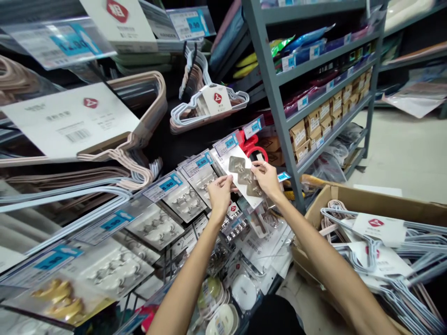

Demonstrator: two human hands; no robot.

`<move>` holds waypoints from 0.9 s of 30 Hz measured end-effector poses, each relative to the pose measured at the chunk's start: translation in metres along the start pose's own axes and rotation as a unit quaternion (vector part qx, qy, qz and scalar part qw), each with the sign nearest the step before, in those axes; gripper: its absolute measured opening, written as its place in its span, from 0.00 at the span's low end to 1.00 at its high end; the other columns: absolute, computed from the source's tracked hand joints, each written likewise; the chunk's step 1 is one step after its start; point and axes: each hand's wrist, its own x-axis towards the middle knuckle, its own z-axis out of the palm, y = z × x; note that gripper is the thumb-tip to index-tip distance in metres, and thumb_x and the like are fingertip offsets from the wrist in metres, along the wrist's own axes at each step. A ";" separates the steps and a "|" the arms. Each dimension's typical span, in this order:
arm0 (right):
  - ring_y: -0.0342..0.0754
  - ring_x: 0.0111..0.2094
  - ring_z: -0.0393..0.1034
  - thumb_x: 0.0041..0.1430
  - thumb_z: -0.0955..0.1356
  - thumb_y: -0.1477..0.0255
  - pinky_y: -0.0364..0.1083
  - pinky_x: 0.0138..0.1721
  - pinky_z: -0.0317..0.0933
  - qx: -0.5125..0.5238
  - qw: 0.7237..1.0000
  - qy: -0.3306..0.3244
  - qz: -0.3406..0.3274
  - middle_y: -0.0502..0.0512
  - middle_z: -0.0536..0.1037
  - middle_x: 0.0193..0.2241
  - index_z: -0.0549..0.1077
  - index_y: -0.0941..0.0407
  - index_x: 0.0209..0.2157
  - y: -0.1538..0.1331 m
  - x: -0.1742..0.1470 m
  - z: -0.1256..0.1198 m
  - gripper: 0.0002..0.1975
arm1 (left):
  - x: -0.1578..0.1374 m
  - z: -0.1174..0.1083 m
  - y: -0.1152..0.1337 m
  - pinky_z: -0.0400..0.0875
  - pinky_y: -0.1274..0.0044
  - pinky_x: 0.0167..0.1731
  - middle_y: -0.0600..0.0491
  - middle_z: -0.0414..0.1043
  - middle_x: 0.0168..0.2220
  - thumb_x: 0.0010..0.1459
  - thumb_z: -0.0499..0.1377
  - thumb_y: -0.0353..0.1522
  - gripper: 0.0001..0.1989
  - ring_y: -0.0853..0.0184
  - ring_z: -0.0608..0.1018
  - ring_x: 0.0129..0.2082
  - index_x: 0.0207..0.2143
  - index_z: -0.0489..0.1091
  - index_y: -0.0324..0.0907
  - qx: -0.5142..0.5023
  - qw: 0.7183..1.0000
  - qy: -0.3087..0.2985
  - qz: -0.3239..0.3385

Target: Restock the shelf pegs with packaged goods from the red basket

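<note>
Hook card (pixel 244 179), white backing with three grey metal hooks in a slanting row, held up in front of the display pegs, just left of the grey shelving upright (pixel 270 93). Left of that upright, largest first: big bundles of pale pink and light blue hangers (pixel 139 135) under white header cards with a red emblem and a barcode, print too small to read. Right of the upright and lower down: brown cardboard box (pixel 370 202) stuffed with more light blue hangers under the same red-emblem cards. Left of the upright, along the pegs: rows of packaged hooks (pixel 185 202) behind blue price tags (pixel 171 182), readable as 6.90, 4.90 and 4.90; higher tags showing 12.90 and one ending .90. Just beside the upright: red plastic item (pixel 253 146) hanging behind the card's top edge. Left hand (pixel 220 195) pinching the card's lower left edge, fingers curled and grasping it, thumb against the face near the middle hook. Right hand (pixel 267 179) gripping the right edge, fingertips (pixel 256 170) closed on the card just above the lowest hook.
</note>
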 end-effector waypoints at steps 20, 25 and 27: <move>0.47 0.37 0.76 0.58 0.71 0.62 0.46 0.43 0.69 -0.060 0.998 -0.031 0.018 0.54 0.81 0.35 0.75 0.56 0.38 0.021 0.010 0.011 0.12 | -0.005 -0.013 -0.038 0.66 0.79 0.22 0.52 0.74 0.21 0.56 0.64 0.41 0.16 0.64 0.79 0.23 0.22 0.69 0.41 0.186 0.980 -0.061 -0.020; 0.50 0.39 0.78 0.63 0.66 0.72 0.50 0.46 0.70 -0.225 0.968 -0.101 -0.044 0.59 0.83 0.39 0.75 0.58 0.45 0.036 -0.016 -0.013 0.10 | -0.003 -0.028 -0.039 0.70 0.76 0.31 0.47 0.80 0.28 0.58 0.62 0.39 0.12 0.62 0.80 0.30 0.28 0.75 0.39 0.227 0.974 -0.024 0.007; 0.50 0.39 0.78 0.62 0.66 0.75 0.50 0.47 0.70 -0.264 0.954 -0.127 -0.060 0.59 0.83 0.38 0.75 0.58 0.45 0.042 -0.024 -0.019 0.11 | -0.004 -0.030 -0.040 0.71 0.75 0.35 0.45 0.82 0.32 0.59 0.61 0.38 0.12 0.60 0.81 0.33 0.30 0.77 0.39 0.242 0.970 -0.014 0.017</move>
